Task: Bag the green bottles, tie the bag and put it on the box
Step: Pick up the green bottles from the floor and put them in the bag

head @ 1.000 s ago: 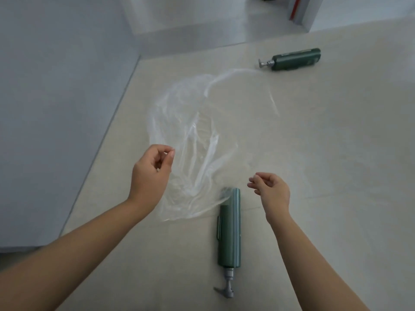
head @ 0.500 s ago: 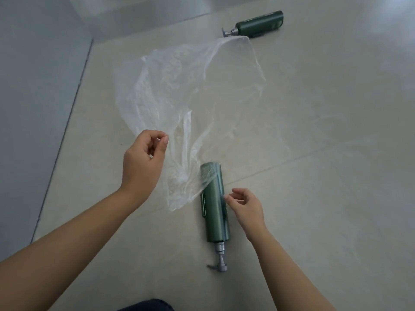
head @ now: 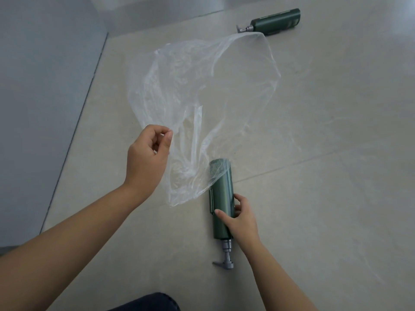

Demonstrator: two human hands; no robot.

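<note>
Near green bottle (head: 221,198) lies on the floor (head: 325,198), base pointing away from the person, grey pump (head: 225,260) toward them. Right hand (head: 241,217) has just landed on it: half a second ago the fingers were only alongside, now thumb and fingers wrap the lower body, grip closed on the bottle, not lifted yet as far as I can tell. Clear plastic bag (head: 202,97) billows above, one edge draped over the bottle's base. Left hand (head: 147,158) pinches the bag rim, held up same as before, mouth ballooned wider. Second green bottle (head: 275,21) lies well apart at the far end, untouched. No box in view. Means bagging starts now: first bottle likely goes in next, nothing bagged yet.
</note>
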